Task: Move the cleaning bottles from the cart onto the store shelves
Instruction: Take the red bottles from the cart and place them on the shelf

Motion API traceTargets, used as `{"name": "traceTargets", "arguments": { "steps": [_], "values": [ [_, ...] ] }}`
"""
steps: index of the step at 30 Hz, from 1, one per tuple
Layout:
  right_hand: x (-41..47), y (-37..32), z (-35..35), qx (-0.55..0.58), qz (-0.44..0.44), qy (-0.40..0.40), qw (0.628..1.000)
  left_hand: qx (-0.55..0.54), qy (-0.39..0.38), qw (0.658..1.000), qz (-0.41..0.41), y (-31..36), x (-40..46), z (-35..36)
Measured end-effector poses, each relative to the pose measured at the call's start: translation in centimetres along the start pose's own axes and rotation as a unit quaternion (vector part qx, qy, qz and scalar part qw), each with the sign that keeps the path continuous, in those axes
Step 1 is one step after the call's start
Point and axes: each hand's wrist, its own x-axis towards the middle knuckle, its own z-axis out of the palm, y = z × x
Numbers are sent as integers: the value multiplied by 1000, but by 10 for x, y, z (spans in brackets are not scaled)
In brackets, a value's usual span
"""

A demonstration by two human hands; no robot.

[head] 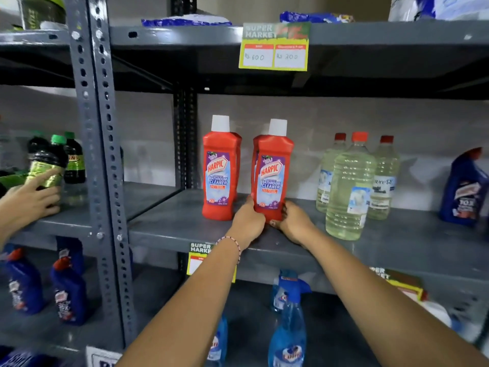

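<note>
Red plastic bathroom-cleaner bottle with a white cap [272, 176] — head view: it stands upright on the grey metal shelf [397, 234], its base clasped from both sides. The left hand [247, 223] presses thumb and fingers against the left lower edge; the right hand [292, 221] cups the right lower corner, fingers curled round behind it. Both hands are closed on the base, not spread.

Just left of the left fingers stands a second red bottle of the same kind [219, 173], apart from the held one. Right of the right fingers stand three clear bottles of pale liquid with red caps [349, 192], near but not touching. At far left another person's hand [29, 200] rests beside dark green-labelled bottles [49, 165].

Handling, as a judgement: the bottle looks full — moderately heavy, rigid-walled, smooth and somewhat slippery. A low two-sided grip suits sliding; for lifting, grip the flat body at mid-height, below the narrowing shoulder. The cart is out of view.
</note>
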Motion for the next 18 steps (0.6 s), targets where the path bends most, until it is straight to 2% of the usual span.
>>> {"name": "traceTargets", "arguments": {
  "steps": [2, 4, 6, 9, 12, 14, 18],
  "values": [
    [-41, 42, -38, 76, 46, 8, 996, 4, -34, 999, -9, 12, -19, 55],
    [-70, 29, -41, 107, 56, -8, 993, -21, 24, 999, -10, 6, -33, 57],
    [-122, 57, -86, 143, 123, 19, 982, -56, 0, 998, -29, 21, -62, 115],
    [-157, 35, -94, 188, 50, 34, 980, -206, 52, 977, 33, 36, -103, 107],
    [-196, 11, -104, 278, -18, 47, 959, -307, 76, 942, 109, 55, -132, 96],
    [-223, 16, -113, 319, -31, 86, 943, -346, 30, 928, 135, 59, -153, 112],
    [-297, 103, -173, 372, 48, 248, 893, -382, -132, 912, 60, 60, -203, 232]
  ]
}}
